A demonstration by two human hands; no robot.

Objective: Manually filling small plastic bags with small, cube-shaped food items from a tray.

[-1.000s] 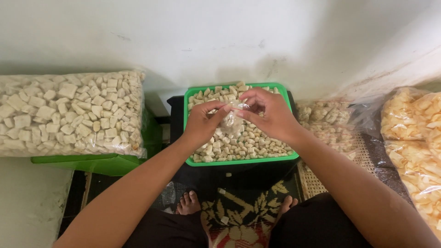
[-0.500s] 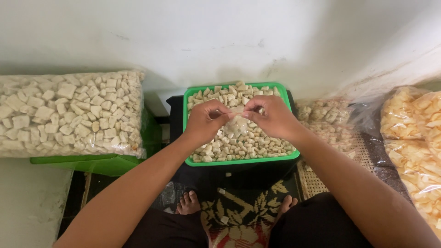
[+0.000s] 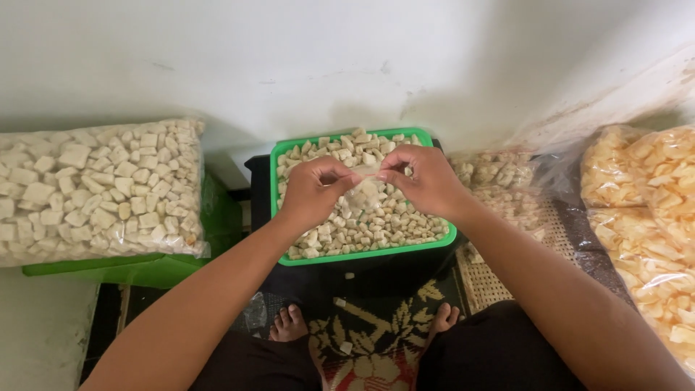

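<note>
A green tray (image 3: 365, 255) full of pale cube-shaped snack pieces (image 3: 391, 221) sits in front of me against the white wall. Above it I hold a small clear plastic bag (image 3: 364, 191) with a few pieces inside. My left hand (image 3: 311, 190) pinches the bag's left top edge and my right hand (image 3: 422, 180) pinches its right top edge. Both hands hover over the middle of the tray, fingers closed on the plastic.
A big clear sack of the same white cubes (image 3: 98, 188) lies on a green container (image 3: 137, 268) at the left. Small filled bags (image 3: 499, 177) lie right of the tray, and sacks of orange chips (image 3: 651, 217) further right. My bare feet (image 3: 289, 324) rest on a patterned mat (image 3: 376, 333).
Both hands have drawn closer together and slightly lower over the tray, and the little bag between them now hangs from its pinched top edge.
</note>
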